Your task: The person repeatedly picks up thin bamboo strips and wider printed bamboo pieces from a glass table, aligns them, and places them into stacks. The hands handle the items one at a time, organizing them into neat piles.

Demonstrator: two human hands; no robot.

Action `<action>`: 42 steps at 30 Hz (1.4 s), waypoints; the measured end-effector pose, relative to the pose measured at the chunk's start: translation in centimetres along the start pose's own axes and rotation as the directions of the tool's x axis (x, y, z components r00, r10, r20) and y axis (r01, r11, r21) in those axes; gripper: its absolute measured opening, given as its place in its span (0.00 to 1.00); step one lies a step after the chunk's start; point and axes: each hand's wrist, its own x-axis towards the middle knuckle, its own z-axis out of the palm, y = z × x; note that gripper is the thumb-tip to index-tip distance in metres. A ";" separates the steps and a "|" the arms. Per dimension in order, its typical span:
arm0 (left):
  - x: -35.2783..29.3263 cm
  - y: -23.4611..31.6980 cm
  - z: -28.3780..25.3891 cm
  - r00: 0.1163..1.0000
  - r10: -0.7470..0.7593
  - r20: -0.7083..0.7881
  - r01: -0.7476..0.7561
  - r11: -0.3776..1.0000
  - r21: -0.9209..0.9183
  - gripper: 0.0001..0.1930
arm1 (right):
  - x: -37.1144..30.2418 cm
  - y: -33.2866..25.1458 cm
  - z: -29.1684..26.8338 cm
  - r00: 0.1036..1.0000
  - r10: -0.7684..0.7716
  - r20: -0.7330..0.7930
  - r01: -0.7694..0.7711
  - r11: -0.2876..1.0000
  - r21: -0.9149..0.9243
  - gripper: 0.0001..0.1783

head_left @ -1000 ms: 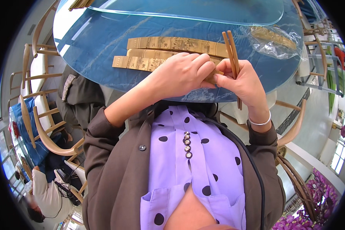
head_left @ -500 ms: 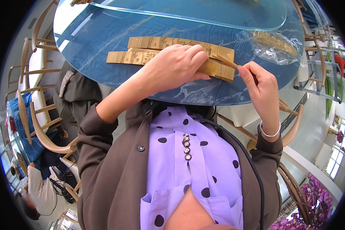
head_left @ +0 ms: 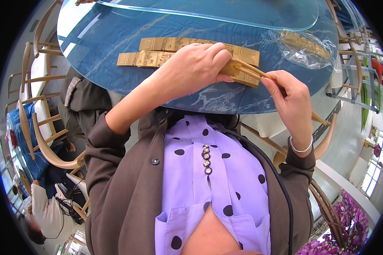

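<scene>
Rows of gold printed paper chopstick sleeves [head_left: 164, 44] lie overlapped in two bands on the blue table. Bent over the nearer band, my left hand [head_left: 198, 64] grips a sleeve [head_left: 245, 78] at its right part, thumb on the near side. My right hand [head_left: 287, 88], with a silver bangle at its wrist, pinches the right ends of a pair of light wooden chopsticks [head_left: 250, 71]. Their left tips are at the sleeve beside my left fingers. Whether the tips lie inside the sleeve's mouth is hard to see.
A clear plastic bag [head_left: 305, 49] with gold sleeves in it lies at the right of the table. Beyond the sleeves is the glass turntable's edge [head_left: 200, 19]. Wooden chairs [head_left: 51, 144] stand around, and a person in a pale top [head_left: 44, 210] sits at far left.
The chopsticks have swung apart a little and now show as two sticks. My right hand has shifted slightly toward me and right; my left stays over the sleeves.
</scene>
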 end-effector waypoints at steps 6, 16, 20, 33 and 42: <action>0.1 0.2 0.3 1.000 -0.004 -0.027 0.003 1.000 -0.026 0.22 | 0.3 -0.2 -0.2 0.995 0.001 0.095 0.001 1.000 -0.018 0.11; 0.4 0.0 -0.7 0.995 -0.097 -0.006 0.093 0.973 -0.213 0.21 | 1.1 0.9 2.7 0.971 -0.207 -0.118 0.193 0.974 -0.121 0.09; 0.4 -0.4 -0.6 0.995 -0.100 -0.013 0.095 0.973 -0.209 0.21 | 1.2 0.2 2.3 0.963 -0.229 -0.145 0.190 0.952 -0.240 0.09; 0.1 -0.7 -1.3 0.987 -0.159 0.010 0.154 0.938 -0.310 0.20 | 0.5 -0.9 1.2 0.965 -0.220 -0.144 0.131 0.877 -0.461 0.16; 0.2 -0.8 -1.6 0.981 -0.192 0.026 0.189 0.922 -0.339 0.21 | 0.6 -0.8 1.7 0.922 -0.312 -0.230 0.167 0.855 -0.492 0.10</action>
